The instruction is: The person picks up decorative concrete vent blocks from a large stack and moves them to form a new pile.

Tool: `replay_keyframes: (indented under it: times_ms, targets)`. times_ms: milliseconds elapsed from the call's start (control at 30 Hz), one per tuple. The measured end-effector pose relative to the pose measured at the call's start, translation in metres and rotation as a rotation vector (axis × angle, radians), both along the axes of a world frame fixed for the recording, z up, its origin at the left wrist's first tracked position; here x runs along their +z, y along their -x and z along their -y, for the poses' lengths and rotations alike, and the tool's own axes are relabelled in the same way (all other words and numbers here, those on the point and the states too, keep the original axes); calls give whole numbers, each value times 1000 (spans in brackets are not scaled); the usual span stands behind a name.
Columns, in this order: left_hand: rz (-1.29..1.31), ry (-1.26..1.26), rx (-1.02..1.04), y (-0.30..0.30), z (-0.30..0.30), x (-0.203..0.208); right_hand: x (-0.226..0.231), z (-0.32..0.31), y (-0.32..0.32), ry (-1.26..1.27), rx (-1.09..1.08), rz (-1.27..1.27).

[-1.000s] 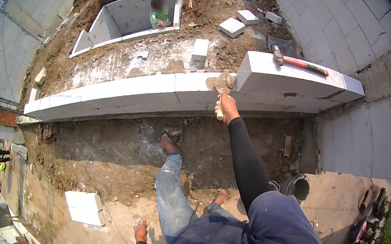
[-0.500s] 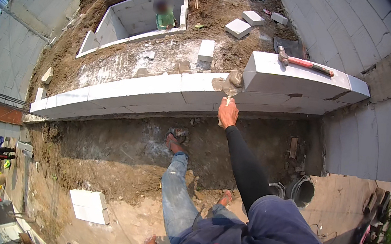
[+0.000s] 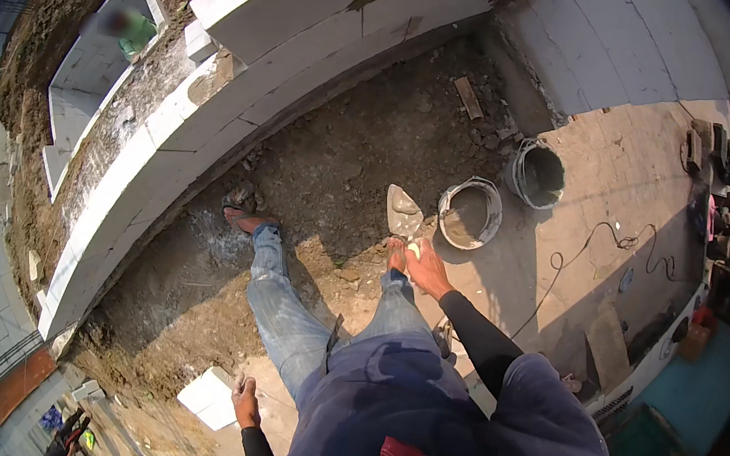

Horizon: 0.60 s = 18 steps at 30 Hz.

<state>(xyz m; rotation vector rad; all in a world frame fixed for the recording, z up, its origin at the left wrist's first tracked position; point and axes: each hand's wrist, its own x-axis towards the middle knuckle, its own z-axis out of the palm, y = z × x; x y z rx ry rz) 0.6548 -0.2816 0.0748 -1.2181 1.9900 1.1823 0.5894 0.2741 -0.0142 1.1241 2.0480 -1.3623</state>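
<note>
One trowel (image 3: 404, 210) pointed forward and a little left

In the head view, the right hand (image 3: 427, 269) was closed around the trowel's pale handle. The blade reached out ahead of the knuckles, the long axis running from the fist forward and slightly leftward; its visible face looked grey-brown. A bare foot (image 3: 395, 253) showed just left of that hand. The left hand (image 3: 246, 403) hung low on the other side of the body, its fingers partly curled; I could not tell whether it held anything. A white block (image 3: 206, 399) lay just left of it.

Ahead and to the right of the right hand stood a round bucket (image 3: 495, 211), near the blade, with grey-brown material inside. Farther off in the same direction was a second bucket (image 3: 517, 170); its contents could not be made out.

A low wall (image 3: 176, 122) of white blocks curved ahead and to the left, well apart from both hands. Dirt ground (image 3: 336, 168) stretched between its base and the trowel. Rightward of the right hand spread a paler floor (image 3: 616, 170), with a dark cable (image 3: 629, 242) looping across it.
</note>
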Motion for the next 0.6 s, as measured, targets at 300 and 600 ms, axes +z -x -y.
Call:
replay_keyframes:
  times_ms: [300, 600]
  targets:
    - [430, 152, -323, -1, 7, 60, -235, -127, -241, -163, -206, 415]
    - [532, 480, -551, 68, -20, 81, -442, -191, -263, -145, -213, 579]
